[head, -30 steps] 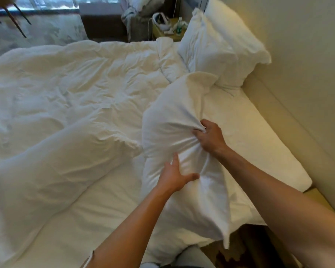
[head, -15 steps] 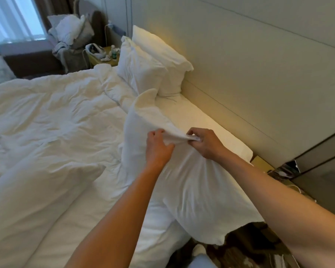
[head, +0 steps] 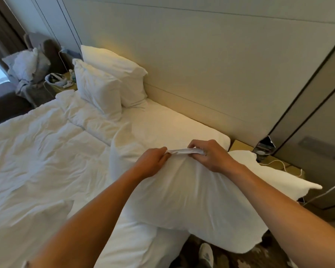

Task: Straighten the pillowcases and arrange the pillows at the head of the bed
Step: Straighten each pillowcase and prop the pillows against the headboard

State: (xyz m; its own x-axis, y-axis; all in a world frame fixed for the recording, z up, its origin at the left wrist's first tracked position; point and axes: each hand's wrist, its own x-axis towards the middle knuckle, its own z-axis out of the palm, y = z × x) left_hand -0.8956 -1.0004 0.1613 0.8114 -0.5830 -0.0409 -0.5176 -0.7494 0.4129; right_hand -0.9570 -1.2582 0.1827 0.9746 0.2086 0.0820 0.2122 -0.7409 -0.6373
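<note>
So the pillow [head: 191, 192] is being held up over the near corner of the bed [head: 46, 161], on the headboard [head: 182, 64] side. Its long axis runs roughly left to right, one end drooping toward the floor at the lower right, another floppy corner sticking out right toward the wall panel. Both hands are bunched on the top edge of the pillowcase: left hand [head: 153, 163] pinching a fold of fabric, right hand [head: 211, 155] closed in a fist around the same gathered strip, knuckles nearly touching.

Two more pillows [head: 108, 82] lean upright against the headboard at the far end, one in front of the other. The duvet [head: 37, 151] lies rumpled, away from the headboard.

Hard to make out: the stuff on the far nightstand [head: 64, 82] is just blurry blobs, and the pillow's underside and the bed's near corner are hidden. A shoe [head: 206, 254] pokes out below it.

Compared to half a second back, the hands have drawn closer together and the pillow has swung more sideways, toward the headboard.
</note>
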